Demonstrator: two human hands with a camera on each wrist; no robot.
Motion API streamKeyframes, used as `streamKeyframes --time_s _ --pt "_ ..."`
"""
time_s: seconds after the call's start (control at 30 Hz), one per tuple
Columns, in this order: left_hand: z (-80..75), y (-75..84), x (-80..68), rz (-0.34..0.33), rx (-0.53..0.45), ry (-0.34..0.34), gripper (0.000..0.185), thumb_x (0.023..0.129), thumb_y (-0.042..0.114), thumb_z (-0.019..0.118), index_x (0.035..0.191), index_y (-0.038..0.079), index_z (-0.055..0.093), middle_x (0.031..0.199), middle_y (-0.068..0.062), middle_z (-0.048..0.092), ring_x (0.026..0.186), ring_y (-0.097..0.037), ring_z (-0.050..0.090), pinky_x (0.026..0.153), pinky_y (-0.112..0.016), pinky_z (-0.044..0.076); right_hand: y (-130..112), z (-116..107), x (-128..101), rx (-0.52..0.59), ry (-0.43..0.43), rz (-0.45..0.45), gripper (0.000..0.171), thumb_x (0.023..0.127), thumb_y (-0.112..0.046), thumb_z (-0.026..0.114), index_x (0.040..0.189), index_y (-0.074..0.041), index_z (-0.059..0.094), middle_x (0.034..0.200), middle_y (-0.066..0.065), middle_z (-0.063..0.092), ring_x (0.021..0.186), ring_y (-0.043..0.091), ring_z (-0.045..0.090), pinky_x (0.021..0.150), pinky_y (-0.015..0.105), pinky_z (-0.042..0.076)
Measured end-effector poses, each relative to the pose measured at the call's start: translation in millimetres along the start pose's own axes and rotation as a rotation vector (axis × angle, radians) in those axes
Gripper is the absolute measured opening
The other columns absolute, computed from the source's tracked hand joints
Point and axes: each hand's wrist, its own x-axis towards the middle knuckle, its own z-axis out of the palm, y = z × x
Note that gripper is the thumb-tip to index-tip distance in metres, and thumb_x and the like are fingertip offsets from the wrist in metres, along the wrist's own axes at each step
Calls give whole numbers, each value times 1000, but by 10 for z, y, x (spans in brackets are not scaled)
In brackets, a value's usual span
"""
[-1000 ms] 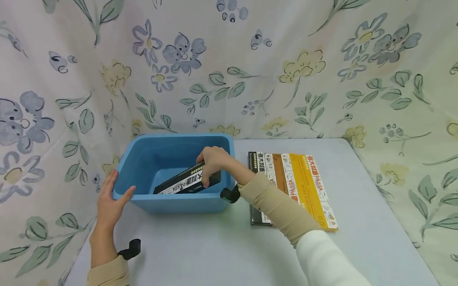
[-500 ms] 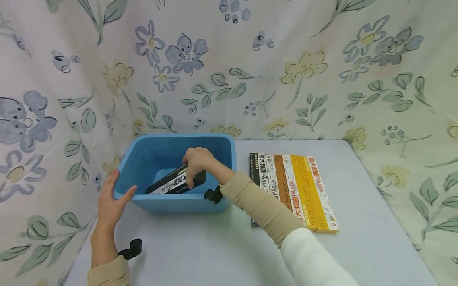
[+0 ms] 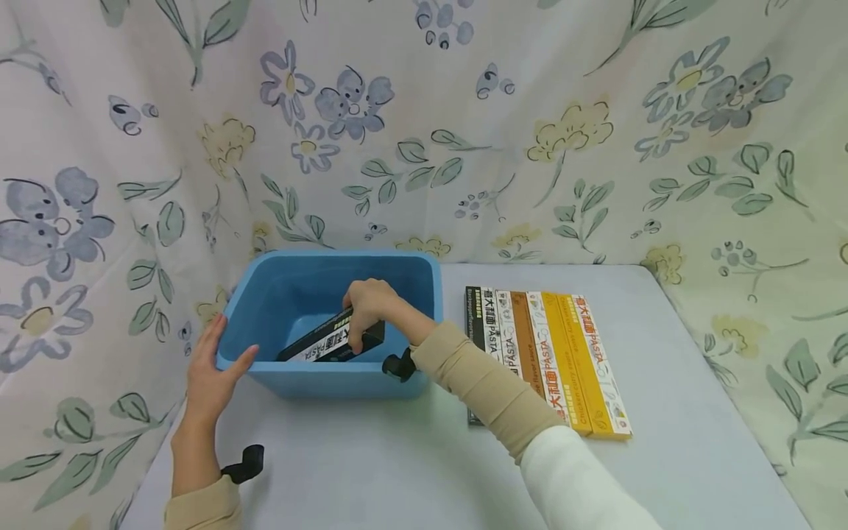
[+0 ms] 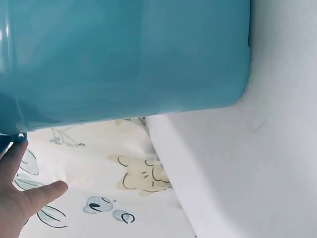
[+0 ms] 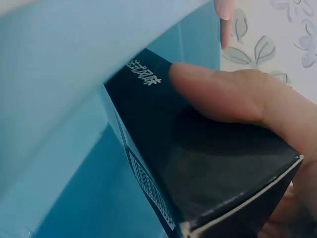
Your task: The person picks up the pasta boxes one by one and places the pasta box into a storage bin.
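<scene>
One black pasta box (image 3: 331,338) is being lowered into the blue bin (image 3: 424,324), tilted, its right end pinched by the curled fingers of the right hand (image 3: 371,305). Flat-fingered, the left hand (image 3: 210,372) steadies the bin's left rim. Next, I judge, comes laying the box flat and letting go. Other pasta boxes (image 3: 550,353) lie on the counter (image 3: 397,471), right of the bin.
</scene>
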Motion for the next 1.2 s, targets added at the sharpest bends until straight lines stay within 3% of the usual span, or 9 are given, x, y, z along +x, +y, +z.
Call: streamKeyframes --time_s 0.23,0.4,0.53,0.67,0.87,1.07,1.2 --pt "10 -4 20 -12 -1 -4 83 88 32 68 156 16 23 162 -8 16 146 -40 14 106 -70 19 56 -13 -12 -58 -115 -37 76 74 -32 85 139 -12 53 137 4 55 115 21 55 88 31 50" --pt "19 -15 23 -5 -9 -8 83 88 32 68 156 14 23 162 -8 15 146 -39 13 107 -69 17 121 -11 -47 -90 -268 -53 51 87 -35 73 130 -9 61 133 5 58 117 21 55 92 33 49" --pt "17 -25 16 1 -14 -3 82 88 30 68 155 12 24 162 -9 17 146 -39 13 109 -68 16 158 -15 -90 -100 -288 -73 37 92 -36 66 119 -12 70 128 2 63 117 20 57 92 32 49" --pt "9 -23 11 -3 -17 0 82 88 30 68 155 12 25 161 -10 17 146 -40 14 108 -69 17 191 -30 -168 -18 -224 -86 43 93 -36 65 127 -10 65 132 3 60 122 21 55 95 33 49" --pt "23 -21 21 9 -30 -3 81 89 29 68 155 12 24 161 -11 18 145 -40 15 108 -68 18 265 -49 -364 208 -101 -111 49 91 -31 69 132 -7 60 132 6 60 121 20 55 94 31 49" --pt "34 -32 13 10 -36 3 81 88 26 68 155 11 25 161 -11 19 145 -40 15 109 -68 18 315 -45 -681 419 69 -251 45 91 -23 69 131 -4 61 129 7 63 116 19 60 91 24 50" --pt "41 -30 1 1 -32 19 81 88 26 68 155 13 26 161 -10 19 146 -40 15 108 -69 18 339 -25 -937 548 172 -361 44 92 -20 68 132 -2 60 130 8 62 119 17 58 96 24 48"
